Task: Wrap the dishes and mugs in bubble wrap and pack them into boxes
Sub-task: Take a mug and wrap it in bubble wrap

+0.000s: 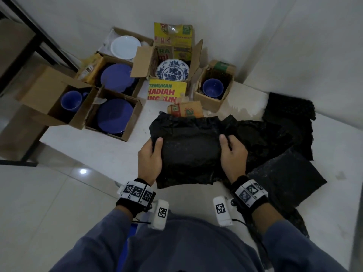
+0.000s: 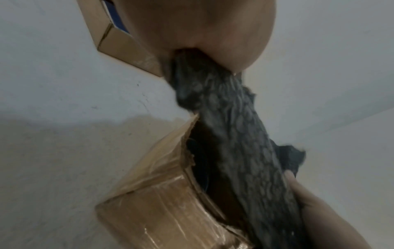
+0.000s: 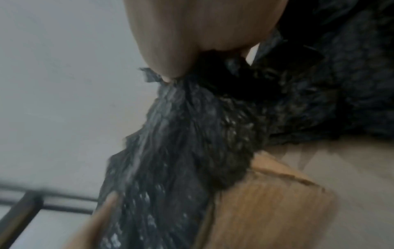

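Observation:
A bundle of black bubble wrap (image 1: 189,150) with a round, flat shape inside is held between both hands above the white surface. My left hand (image 1: 150,157) grips its left edge, thumb on top. My right hand (image 1: 231,152) grips the right edge the same way. What the wrap covers is hidden. In the left wrist view the black wrap (image 2: 230,134) runs from my thumb (image 2: 213,33) down over a taped cardboard box (image 2: 162,202). The right wrist view shows my thumb (image 3: 192,33) pressing crumpled wrap (image 3: 181,151) above a cardboard box (image 3: 266,210).
Open boxes stand at the back: a blue mug (image 1: 71,100), blue plates (image 1: 115,115) (image 1: 117,77), a white plate (image 1: 125,47), a blue-patterned plate (image 1: 172,70), another blue mug (image 1: 212,88). Loose black wrap sheets (image 1: 284,179) lie at the right. A dark-framed shelf (image 1: 29,36) stands at the left.

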### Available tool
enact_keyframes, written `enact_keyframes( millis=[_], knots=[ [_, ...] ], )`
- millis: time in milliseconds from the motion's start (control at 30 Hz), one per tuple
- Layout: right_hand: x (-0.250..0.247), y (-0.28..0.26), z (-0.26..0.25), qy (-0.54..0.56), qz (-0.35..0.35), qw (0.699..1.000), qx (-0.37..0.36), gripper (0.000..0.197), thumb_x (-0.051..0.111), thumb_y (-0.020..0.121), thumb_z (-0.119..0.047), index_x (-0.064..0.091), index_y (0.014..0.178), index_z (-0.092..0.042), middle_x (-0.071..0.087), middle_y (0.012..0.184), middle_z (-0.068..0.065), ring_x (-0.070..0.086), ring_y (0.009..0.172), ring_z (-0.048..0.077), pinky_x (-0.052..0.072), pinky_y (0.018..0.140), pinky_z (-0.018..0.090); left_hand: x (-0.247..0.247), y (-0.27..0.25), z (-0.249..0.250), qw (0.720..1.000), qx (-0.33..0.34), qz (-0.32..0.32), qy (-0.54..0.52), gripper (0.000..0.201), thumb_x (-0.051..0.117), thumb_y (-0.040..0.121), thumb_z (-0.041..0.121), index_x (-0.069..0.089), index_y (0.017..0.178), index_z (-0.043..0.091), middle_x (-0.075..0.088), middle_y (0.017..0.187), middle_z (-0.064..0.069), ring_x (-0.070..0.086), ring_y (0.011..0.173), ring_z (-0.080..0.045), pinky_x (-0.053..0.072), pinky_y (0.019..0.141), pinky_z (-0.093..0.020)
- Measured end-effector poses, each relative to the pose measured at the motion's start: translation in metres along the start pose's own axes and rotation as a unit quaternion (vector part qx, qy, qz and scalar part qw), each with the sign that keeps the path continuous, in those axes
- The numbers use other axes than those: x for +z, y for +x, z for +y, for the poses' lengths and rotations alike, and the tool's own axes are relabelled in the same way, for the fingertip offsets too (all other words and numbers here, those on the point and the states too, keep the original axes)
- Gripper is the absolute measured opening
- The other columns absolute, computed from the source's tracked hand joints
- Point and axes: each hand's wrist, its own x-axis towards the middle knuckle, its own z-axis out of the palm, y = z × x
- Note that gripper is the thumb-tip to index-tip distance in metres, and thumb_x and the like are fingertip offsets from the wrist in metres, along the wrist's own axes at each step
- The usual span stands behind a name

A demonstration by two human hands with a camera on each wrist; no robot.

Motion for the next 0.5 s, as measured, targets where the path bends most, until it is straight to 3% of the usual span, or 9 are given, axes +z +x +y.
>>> enact_keyframes(
  millis=[100, 200, 267, 333, 367, 433, 500],
  knots=[
    [0.001, 0.005, 0.009, -0.034, 0.009, 0.995, 0.09, 0.052, 0.044, 0.105, -0.032, 0.028, 0.057, -0.018, 0.033, 0.053, -0.004, 0.033, 0.05, 0.012, 0.026, 0.058, 0.031, -0.002, 0.004, -0.009, 0.998, -0.047, -0.004, 0.032, 0.03, 0.047, 0.104, 0.03, 0.067, 0.105, 0.008, 0.068, 0.097, -0.003, 0.061, 0.095, -0.021, 0.041, 0.074, -0.024],
    [0.0, 0.008, 0.011, -0.084, -0.002, 0.993, 0.078, 0.052, 0.043, 0.106, -0.031, 0.027, 0.058, -0.018, 0.032, 0.054, -0.002, 0.033, 0.05, 0.013, 0.023, 0.06, 0.032, -0.004, 0.004, -0.008, 0.997, -0.068, -0.019, 0.033, 0.028, 0.048, 0.103, 0.031, 0.067, 0.108, 0.01, 0.066, 0.096, -0.002, 0.059, 0.09, -0.016, 0.04, 0.072, -0.024],
    [0.0, 0.009, 0.013, -0.082, -0.007, 0.993, 0.084, 0.048, 0.044, 0.105, -0.035, 0.034, 0.061, -0.017, 0.04, 0.058, -0.001, 0.042, 0.055, 0.014, 0.029, 0.062, 0.032, -0.005, 0.003, -0.008, 0.997, -0.078, -0.007, 0.016, 0.02, 0.053, 0.101, 0.031, 0.061, 0.11, 0.016, 0.066, 0.092, -0.003, 0.059, 0.081, -0.012, 0.046, 0.072, -0.03],
    [-0.001, 0.01, 0.013, -0.064, 0.001, 0.993, 0.102, 0.03, 0.051, 0.1, -0.043, 0.053, 0.081, -0.019, 0.057, 0.074, 0.0, 0.055, 0.072, 0.017, 0.043, 0.069, 0.035, -0.011, 0.002, -0.007, 0.997, -0.073, 0.036, 0.01, 0.029, 0.064, 0.094, 0.031, 0.051, 0.119, 0.02, 0.059, 0.099, 0.0, 0.059, 0.083, -0.009, 0.051, 0.075, -0.029],
    [-0.005, 0.01, 0.012, -0.06, 0.02, 0.993, 0.098, 0.022, 0.058, 0.095, -0.043, 0.057, 0.096, -0.021, 0.061, 0.087, 0.001, 0.057, 0.08, 0.016, 0.047, 0.074, 0.033, -0.015, 0.002, -0.007, 0.997, -0.036, 0.064, 0.028, 0.04, 0.069, 0.09, 0.029, 0.048, 0.123, 0.02, 0.054, 0.107, -0.001, 0.057, 0.088, -0.011, 0.05, 0.078, -0.025],
    [-0.016, 0.012, 0.002, -0.071, 0.067, 0.995, -0.003, 0.03, 0.069, 0.088, -0.03, 0.058, 0.112, -0.016, 0.057, 0.103, 0.003, 0.054, 0.088, 0.01, 0.047, 0.08, 0.024, -0.027, 0.001, -0.001, 0.988, 0.089, 0.071, 0.1, 0.045, 0.074, 0.084, 0.021, 0.05, 0.122, 0.017, 0.046, 0.115, -0.002, 0.051, 0.096, -0.012, 0.045, 0.085, -0.021],
    [-0.023, 0.013, -0.011, -0.101, 0.039, 0.984, -0.139, 0.028, 0.071, 0.083, -0.014, 0.061, 0.109, -0.01, 0.054, 0.104, 0.005, 0.053, 0.089, 0.011, 0.044, 0.082, 0.019, -0.035, 0.002, 0.011, 0.959, 0.22, -0.016, 0.177, 0.036, 0.075, 0.081, 0.017, 0.059, 0.114, 0.016, 0.048, 0.112, -0.003, 0.051, 0.099, -0.014, 0.044, 0.086, -0.024]
  ],
)
